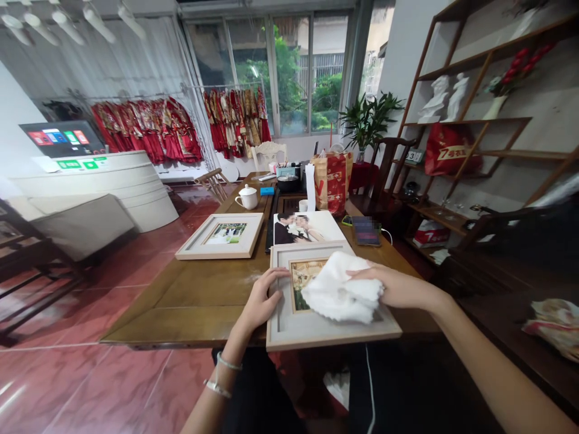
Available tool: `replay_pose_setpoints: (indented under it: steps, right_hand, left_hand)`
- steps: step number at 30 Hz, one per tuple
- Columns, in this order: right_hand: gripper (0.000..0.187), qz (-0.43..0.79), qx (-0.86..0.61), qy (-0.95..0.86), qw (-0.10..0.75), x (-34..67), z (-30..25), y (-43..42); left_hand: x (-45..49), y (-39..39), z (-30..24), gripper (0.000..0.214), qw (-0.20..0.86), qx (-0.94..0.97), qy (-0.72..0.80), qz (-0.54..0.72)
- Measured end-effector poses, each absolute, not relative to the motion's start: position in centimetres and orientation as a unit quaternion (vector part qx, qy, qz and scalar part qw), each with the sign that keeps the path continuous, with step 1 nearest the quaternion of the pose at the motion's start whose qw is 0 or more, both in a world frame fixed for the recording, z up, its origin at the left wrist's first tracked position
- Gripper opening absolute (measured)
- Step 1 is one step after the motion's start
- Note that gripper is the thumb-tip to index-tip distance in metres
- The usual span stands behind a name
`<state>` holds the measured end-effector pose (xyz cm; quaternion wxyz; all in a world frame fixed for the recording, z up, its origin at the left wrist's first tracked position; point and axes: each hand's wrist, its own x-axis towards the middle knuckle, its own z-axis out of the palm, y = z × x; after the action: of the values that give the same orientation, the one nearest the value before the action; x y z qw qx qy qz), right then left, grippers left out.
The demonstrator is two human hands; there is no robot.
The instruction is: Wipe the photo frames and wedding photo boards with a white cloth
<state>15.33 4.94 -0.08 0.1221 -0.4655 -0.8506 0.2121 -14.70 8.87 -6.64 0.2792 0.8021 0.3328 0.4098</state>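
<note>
"What's being done over there?"

"Wiping, I'd say: the right hand (388,282) has its fingers closed on a bunched, fluffy white cloth (346,290) over the pale wooden picture frame with a light grey mat (294,328)."

"Where does that frame lie?"

"Face up at the near edge of the brown wooden table (194,295). A second pale frame (201,241), with a small greenish photo, lies by the table's left edge."

"And the left hand (266,296)?"

"Fingers spread, thumb apart, resting on the frame's left side."

"What would another stroke call for?"

"Light pressure, I'd judge, with the left hand bracing the frame."
</note>
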Motion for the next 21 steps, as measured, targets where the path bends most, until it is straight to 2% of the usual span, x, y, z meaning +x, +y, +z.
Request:
replay_pose_setpoints:
  steps: [4, 7, 12, 17, 21]
  right_hand:
    - [0.042, 0.157, -0.461, -0.859, 0.158, 13.0, -1.3, 6.2]
    - [0.046, 0.215, -0.364, -0.893, 0.157, 11.1, -1.7, 5.7]
    - [0.04, 0.282, -0.277, -0.907, 0.146, 10.6, -1.4, 3.9]
    - [0.031, 0.282, -0.318, -0.895, 0.135, 13.2, -1.0, 3.7]
    - [0.037, 0.21, -0.397, -0.881, 0.146, 15.8, -1.3, 5.3]
  left_hand:
    - [-14.6, 8.8, -6.7, 0.048, 0.285, 0.787, 0.346, 0.424]
    - [-14.5, 8.9, -6.8, 0.046, 0.298, 0.768, 0.348, 0.447]
    - [-14.3, 8.9, -7.0, 0.052, 0.301, 0.756, 0.348, 0.466]
    - [-14.4, 9.0, -6.9, 0.054, 0.292, 0.767, 0.368, 0.438]
    - [-14.4, 9.0, -6.8, 0.048, 0.309, 0.76, 0.342, 0.459]
